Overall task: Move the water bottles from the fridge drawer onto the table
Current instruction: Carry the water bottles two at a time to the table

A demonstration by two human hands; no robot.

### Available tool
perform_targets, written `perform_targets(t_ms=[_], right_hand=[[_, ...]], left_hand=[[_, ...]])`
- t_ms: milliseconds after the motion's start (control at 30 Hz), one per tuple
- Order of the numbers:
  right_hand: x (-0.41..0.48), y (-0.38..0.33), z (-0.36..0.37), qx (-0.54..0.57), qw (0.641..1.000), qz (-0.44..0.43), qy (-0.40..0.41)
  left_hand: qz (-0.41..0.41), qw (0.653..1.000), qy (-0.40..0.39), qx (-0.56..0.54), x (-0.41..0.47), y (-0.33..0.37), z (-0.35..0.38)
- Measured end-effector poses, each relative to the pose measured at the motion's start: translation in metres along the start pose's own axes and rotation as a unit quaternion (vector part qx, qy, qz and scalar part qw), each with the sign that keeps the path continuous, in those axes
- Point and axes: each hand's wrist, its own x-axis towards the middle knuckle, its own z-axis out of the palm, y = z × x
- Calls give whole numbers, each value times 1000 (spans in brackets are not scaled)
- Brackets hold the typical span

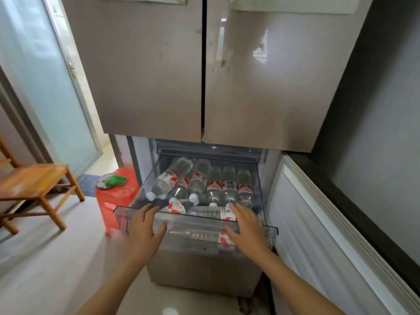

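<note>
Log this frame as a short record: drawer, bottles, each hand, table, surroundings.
drawer: drawer pulled out, clear plastic, below the shut fridge doors
bottles: bottles lie on their sides in the drawer, red-and-white labels, none lifted
left hand: left hand open, fingers straight over the drawer's front rim
right hand: right hand open, fingers over the front rim, holding nothing
table: not in view
surroundings: wooden chair and red stool to the left of the fridge
</note>
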Motion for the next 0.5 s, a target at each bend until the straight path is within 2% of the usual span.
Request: perform_targets(t_ms=[233,500], right_hand=[[71,-8,23,-49,998,-6,-34],[119,5,32,-51,997,37,-47]], left_hand=[[8,1000,3,0,79,-32,8],[19,998,-62,-22,131,-64,20]])
